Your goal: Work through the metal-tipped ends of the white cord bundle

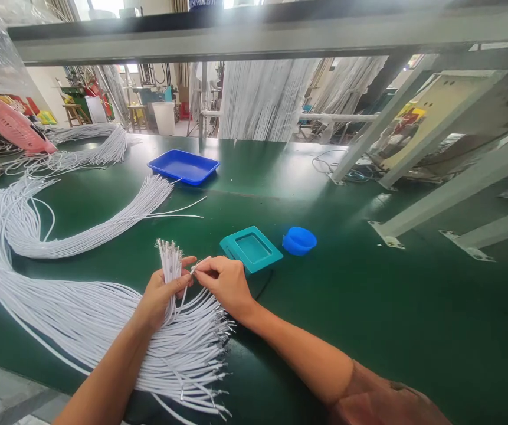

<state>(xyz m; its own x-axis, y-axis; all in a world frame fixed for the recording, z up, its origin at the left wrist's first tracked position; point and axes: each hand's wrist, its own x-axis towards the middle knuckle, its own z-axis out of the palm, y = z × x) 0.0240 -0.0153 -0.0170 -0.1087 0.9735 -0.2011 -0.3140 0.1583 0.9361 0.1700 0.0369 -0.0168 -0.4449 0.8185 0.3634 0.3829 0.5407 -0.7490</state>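
Observation:
My left hand (163,290) is wrapped round a small upright bunch of white cables (171,262), their stripped metallic ends pointing up. Beside it, my right hand (226,282) pinches the tip of a single white cable (193,270) between thumb and index finger, close to the left fingertips. A large bundle of white cables (103,307) lies beneath both hands, its ends fanned out to the right. Just beyond the right hand is a teal tray-like device (254,249), with a round blue container (299,241) to its right.
A blue tray (184,166) stands farther back on the green table (346,313). Another cable bundle (116,227) curves at the left, near a pink object (19,127). Metal frame legs (448,195) stand at the right, and a beam (236,35) crosses above.

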